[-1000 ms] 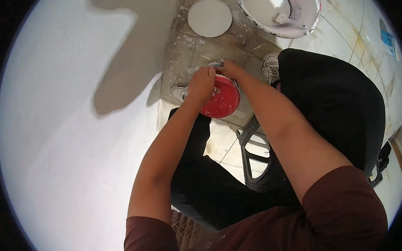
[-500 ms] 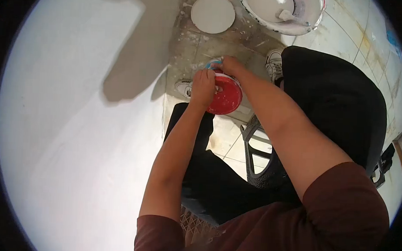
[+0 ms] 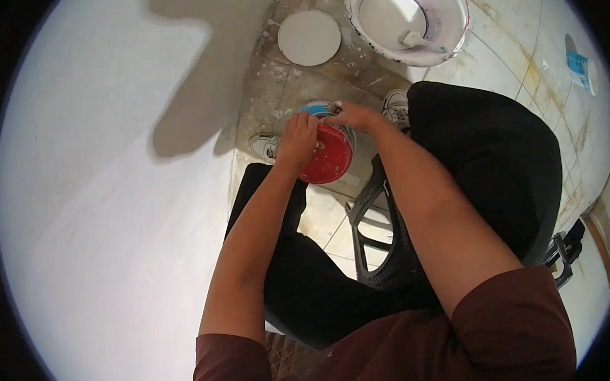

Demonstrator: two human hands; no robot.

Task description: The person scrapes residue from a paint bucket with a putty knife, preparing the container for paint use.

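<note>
White bucket [image 3: 452, 21] and round white disc [image 3: 309, 37] have shifted in view since half a second ago; I read that as head motion. Red-lidded tin [image 3: 329, 158] is low between the knees, lid still seated. Left hand [image 3: 297, 142] stays curled over the lid edge and right hand [image 3: 354, 115] pinched at the far rim, so no progress.

A dark maroon short-sleeved shirt [image 3: 515, 332] fills five to six o'clock, its sleeves ending above the elbows. Loose black trousers [image 3: 481, 149] cover both legs. White lace-up sneakers [image 3: 395, 106] show near twelve o'clock. The left hand [image 3: 297, 140] and right hand [image 3: 354, 116] are ungloved.
</note>
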